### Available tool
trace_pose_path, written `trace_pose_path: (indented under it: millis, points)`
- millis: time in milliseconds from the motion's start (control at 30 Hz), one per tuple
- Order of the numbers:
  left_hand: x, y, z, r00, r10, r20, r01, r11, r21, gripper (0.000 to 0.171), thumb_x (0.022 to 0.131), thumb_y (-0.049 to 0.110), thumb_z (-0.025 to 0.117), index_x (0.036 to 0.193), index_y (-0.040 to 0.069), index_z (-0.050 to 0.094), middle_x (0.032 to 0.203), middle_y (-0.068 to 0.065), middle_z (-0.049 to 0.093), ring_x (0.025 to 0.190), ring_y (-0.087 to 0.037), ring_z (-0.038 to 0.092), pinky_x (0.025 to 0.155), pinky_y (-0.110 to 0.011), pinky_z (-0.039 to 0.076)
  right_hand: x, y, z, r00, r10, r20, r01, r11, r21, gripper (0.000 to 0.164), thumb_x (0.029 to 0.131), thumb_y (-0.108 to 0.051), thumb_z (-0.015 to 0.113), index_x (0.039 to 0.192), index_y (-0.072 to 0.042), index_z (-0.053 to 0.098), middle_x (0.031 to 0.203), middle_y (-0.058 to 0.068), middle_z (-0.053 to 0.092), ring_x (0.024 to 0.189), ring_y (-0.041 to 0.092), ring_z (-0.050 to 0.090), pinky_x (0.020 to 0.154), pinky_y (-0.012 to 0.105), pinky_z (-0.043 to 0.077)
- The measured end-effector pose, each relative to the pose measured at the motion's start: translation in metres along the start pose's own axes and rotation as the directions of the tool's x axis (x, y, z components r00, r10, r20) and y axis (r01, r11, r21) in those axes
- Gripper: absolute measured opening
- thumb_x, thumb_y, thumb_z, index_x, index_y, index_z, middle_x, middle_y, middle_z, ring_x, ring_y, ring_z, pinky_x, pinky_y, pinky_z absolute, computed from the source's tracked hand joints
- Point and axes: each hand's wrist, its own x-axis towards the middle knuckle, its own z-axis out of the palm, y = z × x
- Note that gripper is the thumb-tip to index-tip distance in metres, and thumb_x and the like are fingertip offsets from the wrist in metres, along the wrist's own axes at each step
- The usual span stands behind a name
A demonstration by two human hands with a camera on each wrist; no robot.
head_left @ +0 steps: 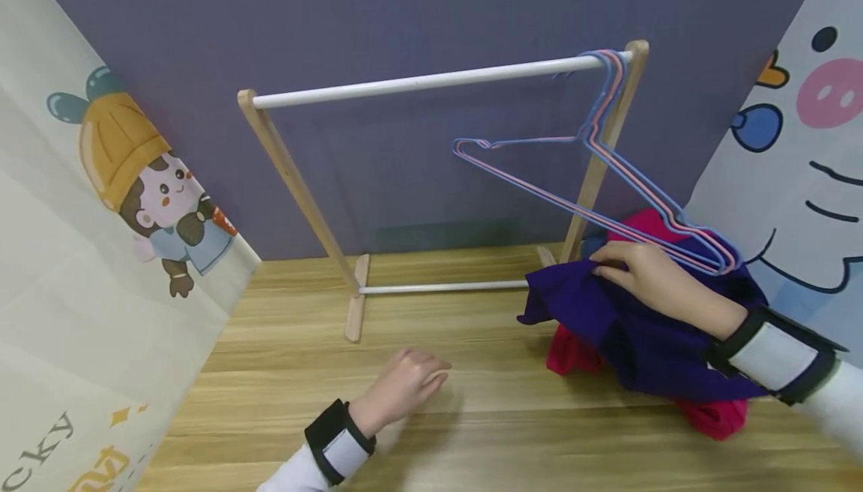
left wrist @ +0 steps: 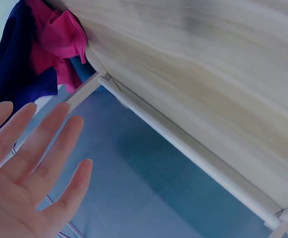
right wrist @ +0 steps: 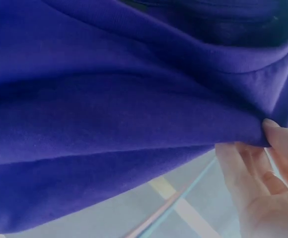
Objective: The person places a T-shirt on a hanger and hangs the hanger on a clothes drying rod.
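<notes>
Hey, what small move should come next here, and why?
Probably bring the left hand over to the purple garment: only the right hand pinches it, the cloth sags in folds, and the left hand holds nothing.

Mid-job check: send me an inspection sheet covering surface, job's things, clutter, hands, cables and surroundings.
Surface: wood-grain surface, rack upright on it.
Job's things: purple garment in hand; blue and pink hangers on the rack's right end.
Clutter: pink cloth under the garment.
Hands: right hand pinches the garment; left hand holds nothing.
Cables: nothing seen.
Surroundings: grey backdrop; cartoon panels either side.
</notes>
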Motion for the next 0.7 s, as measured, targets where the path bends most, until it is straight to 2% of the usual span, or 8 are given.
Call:
trace_pose_path:
  millis: [200, 400, 500, 700]
  points:
    - [0.005, -0.003, -0.016, 0.994, 0.085, -0.063, -0.080, 0.995, 0.065, 0.011, 0.078, 0.014, 0.065, 0.088, 0.010, 0.068, 0.080, 0.001, 0.066, 0.073, -0.010, 0.061, 0.069, -0.028, 0.045, 0.017, -0.009, -0.009, 0.999, -0.035, -0.002, 0.035, 0.999, 0.021, 0.013, 0.071, 0.006, 0.067, 0.084, 0.001, 0.066, 0.078, 0.006, 0.065, 0.069, 0.018, 0.061, 0.059, 0.031, 0.049]
    - [0.017, -0.005, -0.041, 0.982, 0.155, -0.111, -0.143, 0.983, 0.114, 0.016, 0.076, 0.014, 0.068, 0.091, 0.009, 0.067, 0.081, 0.000, 0.066, 0.074, -0.011, 0.060, 0.070, -0.028, 0.044, 0.032, -0.020, -0.019, 0.999, -0.030, 0.014, 0.029, 0.999, 0.040, 0.012, 0.073, 0.003, 0.066, 0.084, -0.001, 0.067, 0.078, 0.004, 0.065, 0.068, 0.012, 0.059, 0.058, 0.023, 0.047]
    - [0.026, -0.007, -0.056, 0.969, 0.196, -0.151, -0.175, 0.974, 0.142, 0.019, 0.075, 0.015, 0.069, 0.092, 0.008, 0.067, 0.082, 0.000, 0.066, 0.075, -0.012, 0.060, 0.070, -0.028, 0.043, 0.041, -0.025, -0.024, 0.999, -0.027, 0.018, 0.026, 0.999, 0.044, 0.011, 0.074, 0.002, 0.066, 0.084, -0.002, 0.067, 0.077, 0.004, 0.065, 0.067, 0.010, 0.058, 0.058, 0.021, 0.045]
    - [0.047, -0.009, -0.092, 0.932, 0.287, -0.221, -0.235, 0.943, 0.236, 0.022, 0.074, 0.017, 0.071, 0.093, 0.008, 0.067, 0.079, 0.000, 0.066, 0.073, -0.013, 0.059, 0.067, -0.028, 0.043, 0.058, -0.035, -0.037, 0.995, 0.025, 0.094, -0.032, 0.997, 0.074, 0.012, 0.080, -0.002, 0.062, 0.091, 0.003, 0.065, 0.081, 0.012, 0.066, 0.072, 0.020, 0.061, 0.059, 0.025, 0.045]
